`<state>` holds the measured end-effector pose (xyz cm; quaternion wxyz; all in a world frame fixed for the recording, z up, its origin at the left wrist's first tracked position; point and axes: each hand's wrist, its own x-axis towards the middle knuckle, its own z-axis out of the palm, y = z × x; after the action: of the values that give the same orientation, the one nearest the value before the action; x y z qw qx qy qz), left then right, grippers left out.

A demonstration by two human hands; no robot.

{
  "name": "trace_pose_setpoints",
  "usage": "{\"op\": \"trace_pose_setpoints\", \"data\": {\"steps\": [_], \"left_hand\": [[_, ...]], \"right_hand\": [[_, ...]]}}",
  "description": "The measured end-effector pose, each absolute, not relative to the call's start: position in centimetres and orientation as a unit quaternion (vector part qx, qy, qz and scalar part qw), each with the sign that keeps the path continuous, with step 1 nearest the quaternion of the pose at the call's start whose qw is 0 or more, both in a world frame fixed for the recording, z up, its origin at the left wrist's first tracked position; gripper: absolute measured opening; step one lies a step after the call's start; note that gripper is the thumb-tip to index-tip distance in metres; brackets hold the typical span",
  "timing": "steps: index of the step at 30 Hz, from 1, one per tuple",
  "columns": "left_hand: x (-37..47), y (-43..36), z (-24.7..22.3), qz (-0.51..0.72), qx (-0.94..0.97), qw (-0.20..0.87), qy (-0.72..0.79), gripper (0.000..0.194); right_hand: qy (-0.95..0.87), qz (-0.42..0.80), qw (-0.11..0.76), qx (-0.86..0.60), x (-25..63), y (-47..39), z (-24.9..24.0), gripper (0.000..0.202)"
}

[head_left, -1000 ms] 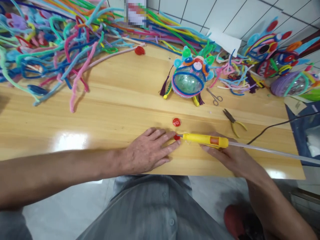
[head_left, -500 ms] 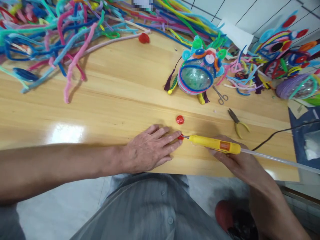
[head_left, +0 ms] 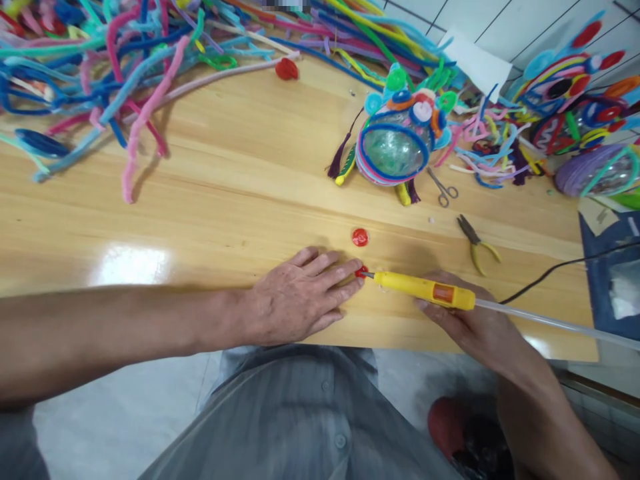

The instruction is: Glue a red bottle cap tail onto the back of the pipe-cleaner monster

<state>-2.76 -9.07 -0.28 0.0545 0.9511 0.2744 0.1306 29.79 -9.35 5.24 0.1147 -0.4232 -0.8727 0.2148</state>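
My left hand (head_left: 305,293) lies flat on the wooden table, fingers stretched out, its fingertips touching the edge of a small red disc (head_left: 361,272). My right hand (head_left: 465,319) is wrapped round a yellow glue gun (head_left: 410,287), with a clear glue stick (head_left: 540,323) running out of its back end. The gun's metal nozzle meets the red disc beside my left fingertips. Just beyond it lies a second red disc (head_left: 360,237) with a glossy, clear layer on it. Part of the near disc is hidden by fingers and nozzle.
Pliers (head_left: 475,243) and small scissors (head_left: 443,188) lie on the right. Behind stands a decorated clear figure (head_left: 395,150) with pipe-cleaner trim. Tangled pipe cleaners (head_left: 135,113) cover the back left. A black cord (head_left: 550,268) crosses the right edge. More decorated figures (head_left: 595,167) stand far right.
The glue gun has shifted slightly to the left, its nozzle now further over the near red disc. My left hand stays in place.
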Motion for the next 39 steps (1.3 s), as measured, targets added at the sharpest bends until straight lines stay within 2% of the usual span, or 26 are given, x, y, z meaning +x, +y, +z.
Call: {"op": "trace_pose_setpoints", "data": {"steps": [28,34,39], "left_hand": [[-2.83,-9.04,-0.44,0.131,0.952,0.057,0.269,0.054],[-2.86,-9.05,-0.42,0.120,0.952,0.066,0.274,0.054],[-2.88,-9.01,-0.32,0.116,0.953,0.068,0.271,0.053]], "right_hand": [[-0.844,0.236,0.100,-0.472,30.42,-9.78,4.75,0.021],[-0.849,0.228,0.093,-0.467,30.49,-9.85,4.86,0.017],[-0.841,0.231,0.090,-0.481,30.47,-9.73,5.39,0.027]]}}
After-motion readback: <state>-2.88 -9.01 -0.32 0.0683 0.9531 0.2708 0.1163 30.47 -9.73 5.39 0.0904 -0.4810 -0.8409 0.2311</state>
